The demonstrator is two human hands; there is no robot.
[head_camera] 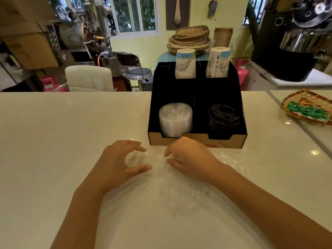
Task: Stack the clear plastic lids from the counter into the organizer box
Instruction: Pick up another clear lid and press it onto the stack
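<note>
- Café back room; pale table [53, 141] with a black organizer [197, 141] at its far edge.
- Clear stack [175, 120] stands in the front-left bay, black lids [223, 117] in the right one, likely sorted by type.
- Loose lids [179, 187] lie scattered just before the box, one [226, 158] right of the hands.
- Left hand [116, 164]: fingers [143, 167] curled half-open, pinching a lid's rim.
- Right hand [190, 159]: fingers loosely bent, touching the same pile; firm hold unclear.
</note>
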